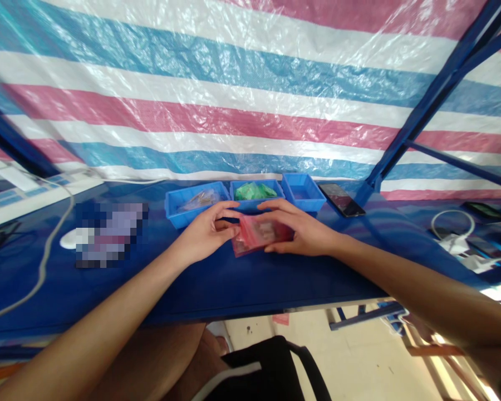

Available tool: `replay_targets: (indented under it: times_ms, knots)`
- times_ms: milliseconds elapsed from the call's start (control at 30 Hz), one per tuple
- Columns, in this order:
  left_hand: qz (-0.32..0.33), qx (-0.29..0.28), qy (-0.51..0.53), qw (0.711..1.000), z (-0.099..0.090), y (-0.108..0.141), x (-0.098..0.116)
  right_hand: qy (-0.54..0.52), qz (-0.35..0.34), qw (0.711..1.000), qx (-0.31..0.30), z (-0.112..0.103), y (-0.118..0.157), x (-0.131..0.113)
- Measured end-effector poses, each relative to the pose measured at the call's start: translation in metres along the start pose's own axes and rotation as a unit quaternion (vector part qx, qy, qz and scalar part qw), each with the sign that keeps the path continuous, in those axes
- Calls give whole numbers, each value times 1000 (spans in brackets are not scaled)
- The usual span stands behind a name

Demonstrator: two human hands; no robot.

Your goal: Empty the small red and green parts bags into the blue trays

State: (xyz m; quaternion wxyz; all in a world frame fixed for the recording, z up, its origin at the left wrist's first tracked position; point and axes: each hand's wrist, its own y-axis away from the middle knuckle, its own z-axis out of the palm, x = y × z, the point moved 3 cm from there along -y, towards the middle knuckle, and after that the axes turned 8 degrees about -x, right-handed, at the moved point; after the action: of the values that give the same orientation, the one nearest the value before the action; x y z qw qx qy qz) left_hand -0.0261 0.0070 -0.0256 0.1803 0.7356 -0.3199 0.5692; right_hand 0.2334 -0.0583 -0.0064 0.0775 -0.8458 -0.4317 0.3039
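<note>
A small stack of red, partly see-through plastic bags (254,233) is held just above or on the blue tabletop, blurred by motion; greyish contents show through. My right hand (300,228) grips its right side, thumb below and fingers over the top. At the left edge of the bags, my left hand (206,231) is closed, thumb and curled fingers on the plastic. Right behind the hands stands a blue bin (256,204) with green plastic bags (255,191) inside. To its left, another blue bin (177,214) contains a clear bag (200,198) with small metal-looking pieces.
A third blue bin (303,192) and a black phone (342,199) are at the back right. On the left lie a white round object (70,238), a pixelated item (117,228), a cable (45,264) and a power strip (45,195). Striped sheeting (234,111) hangs behind the table (217,289).
</note>
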Motion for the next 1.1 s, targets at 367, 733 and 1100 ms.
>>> replay_targets:
  times_ms: [367, 733, 1100]
  knots:
    - [-5, -76, -75, 994, -5, 10, 12, -14, 5, 996, -84, 1, 5, 2]
    - [18, -23, -130, 991, 0, 21, 30, -45, -55, 993, -91, 15, -3, -7]
    - [92, -94, -301, 944, 29, 28, 37, 95, -27, 992, 78, -22, 2, 9]
